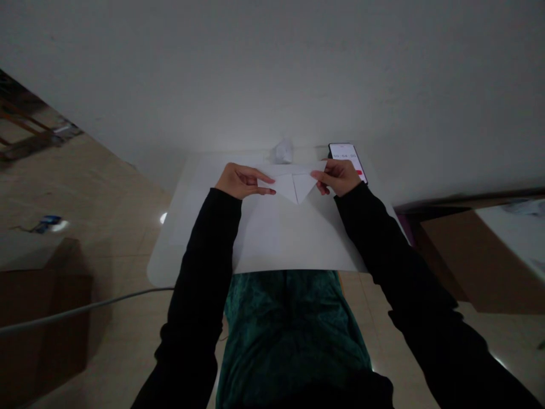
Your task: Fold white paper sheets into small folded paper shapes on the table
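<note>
Your half-open left hand (243,180) and right hand (338,176) touch the side corners of the flimsy folded paper (293,186), the best place to hold; any grip is unclear.

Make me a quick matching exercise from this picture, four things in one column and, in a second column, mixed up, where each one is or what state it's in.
Column 1
1. Left hand
2. Phone
3. White wad
4. Cable

Column 2
A. Running across the floor
B. Holding the folded paper
C. Crumpled, at the far side of the table
D. Screen lit, just past the right hand

Pairs: 1-B, 2-D, 3-C, 4-A
</note>
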The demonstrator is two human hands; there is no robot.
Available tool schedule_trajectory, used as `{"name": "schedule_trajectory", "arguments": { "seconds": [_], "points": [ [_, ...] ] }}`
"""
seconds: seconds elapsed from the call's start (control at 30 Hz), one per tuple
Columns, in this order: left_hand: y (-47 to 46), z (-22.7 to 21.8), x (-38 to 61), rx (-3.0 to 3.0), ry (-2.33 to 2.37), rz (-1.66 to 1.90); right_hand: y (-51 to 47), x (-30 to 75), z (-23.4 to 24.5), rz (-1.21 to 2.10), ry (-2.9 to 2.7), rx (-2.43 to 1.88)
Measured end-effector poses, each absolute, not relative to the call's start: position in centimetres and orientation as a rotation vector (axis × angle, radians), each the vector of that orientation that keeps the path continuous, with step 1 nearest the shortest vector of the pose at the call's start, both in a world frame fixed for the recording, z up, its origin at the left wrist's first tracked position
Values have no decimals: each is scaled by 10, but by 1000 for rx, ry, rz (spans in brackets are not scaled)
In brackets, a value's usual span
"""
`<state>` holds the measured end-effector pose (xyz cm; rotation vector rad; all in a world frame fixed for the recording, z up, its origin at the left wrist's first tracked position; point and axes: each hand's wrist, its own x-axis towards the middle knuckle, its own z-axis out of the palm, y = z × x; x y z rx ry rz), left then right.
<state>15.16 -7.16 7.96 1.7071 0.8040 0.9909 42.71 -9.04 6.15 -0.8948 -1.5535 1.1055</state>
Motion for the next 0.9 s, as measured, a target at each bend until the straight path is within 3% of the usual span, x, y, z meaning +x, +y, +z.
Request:
{"name": "schedule_trajectory", "arguments": {
  "seconds": [0.9],
  "points": [
    [-65,69,172,1487,961,1185,-88,431,57,1023,-1568,-946]
  ]
}}
